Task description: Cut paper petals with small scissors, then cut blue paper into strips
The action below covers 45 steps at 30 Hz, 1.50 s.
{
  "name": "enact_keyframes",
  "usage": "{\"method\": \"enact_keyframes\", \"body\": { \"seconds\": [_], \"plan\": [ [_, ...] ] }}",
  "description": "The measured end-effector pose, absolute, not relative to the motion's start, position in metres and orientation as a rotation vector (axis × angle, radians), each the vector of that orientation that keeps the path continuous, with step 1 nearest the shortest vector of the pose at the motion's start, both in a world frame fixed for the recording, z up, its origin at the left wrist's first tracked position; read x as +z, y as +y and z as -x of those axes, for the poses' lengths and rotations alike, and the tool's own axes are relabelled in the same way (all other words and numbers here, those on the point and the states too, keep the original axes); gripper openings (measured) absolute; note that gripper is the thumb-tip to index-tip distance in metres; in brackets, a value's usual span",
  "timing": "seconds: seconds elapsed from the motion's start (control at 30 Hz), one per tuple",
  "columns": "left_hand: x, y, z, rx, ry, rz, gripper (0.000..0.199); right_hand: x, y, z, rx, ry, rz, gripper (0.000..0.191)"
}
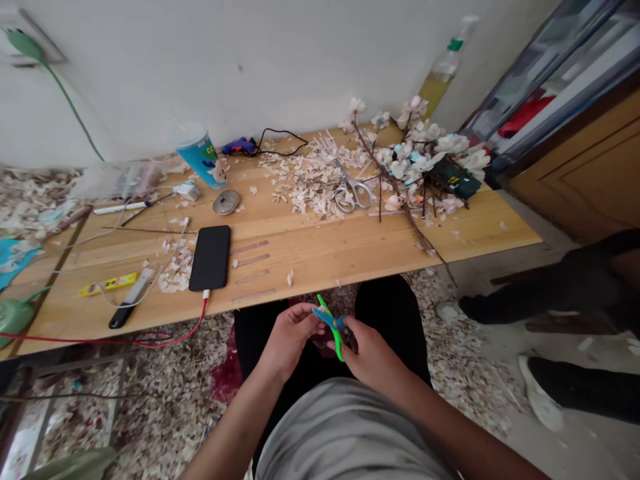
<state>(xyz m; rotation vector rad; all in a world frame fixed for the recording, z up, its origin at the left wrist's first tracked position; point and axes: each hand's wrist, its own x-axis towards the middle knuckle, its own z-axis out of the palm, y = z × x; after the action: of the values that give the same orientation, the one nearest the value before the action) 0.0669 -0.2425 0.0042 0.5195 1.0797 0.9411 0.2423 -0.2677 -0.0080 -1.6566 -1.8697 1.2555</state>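
Observation:
Over my lap, just off the table's front edge, my right hand point(367, 343) grips a pair of blue and green scissors point(334, 327). The blades are spread and point up and left. My left hand point(295, 331) is beside them, its thumb and fingers pinched together at the blades. A small pale scrap shows between the blades by its fingertips, too small to name. On the table ahead lie silver scissors point(354, 195) next to a heap of pale shavings point(317, 180). Twigs with white blossoms point(415, 160) lie to their right.
A black phone point(210, 258) with a red cable lies on the wooden table point(320, 247). Left of it are a box cutter point(133, 298) and a yellow packet point(109, 284). Behind stand a blue cup point(203, 160) and a bottle point(443, 73). Another person's legs point(545, 293) are at right.

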Motion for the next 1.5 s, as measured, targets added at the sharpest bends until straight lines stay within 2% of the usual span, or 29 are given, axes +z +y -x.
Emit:
{"method": "enact_keyframes", "body": {
  "seconds": [0.27, 0.43, 0.57, 0.67, 0.73, 0.9, 1.1, 1.5],
  "plan": [
    [0.011, -0.227, -0.045, 0.752, 1.288, -1.105, 0.012, -0.015, -0.261, -0.25, 1.27, -1.9, 1.684, 0.007],
    [0.01, -0.224, -0.049, 0.75, 1.194, -0.872, 0.021, -0.026, -0.267, -0.253, 1.399, -1.678, 1.601, 0.011],
    [0.004, -0.225, -0.051, 0.803, 1.174, -0.696, 0.026, -0.028, -0.274, -0.262, 1.243, -1.791, 1.51, 0.004],
    [0.003, -0.227, -0.054, 0.866, 1.168, -0.63, 0.026, -0.026, -0.275, -0.265, 1.179, -1.86, 1.557, 0.02],
    [0.003, -0.23, -0.059, 0.941, 1.148, -0.55, 0.027, -0.021, -0.274, -0.264, 1.246, -1.82, 1.597, 0.023],
    [0.0, -0.247, -0.084, 1.077, 1.011, -0.333, 0.026, -0.01, -0.272, -0.255, 1.301, -1.853, 1.635, 0.016],
    [-0.005, -0.256, -0.099, 1.087, 1.005, -0.355, 0.026, -0.007, -0.273, -0.257, 1.209, -1.964, 1.683, 0.009],
    [-0.003, -0.248, -0.097, 1.041, 1.07, -0.471, 0.024, -0.002, -0.273, -0.256, 1.29, -1.889, 1.645, 0.013]
  ]
}}
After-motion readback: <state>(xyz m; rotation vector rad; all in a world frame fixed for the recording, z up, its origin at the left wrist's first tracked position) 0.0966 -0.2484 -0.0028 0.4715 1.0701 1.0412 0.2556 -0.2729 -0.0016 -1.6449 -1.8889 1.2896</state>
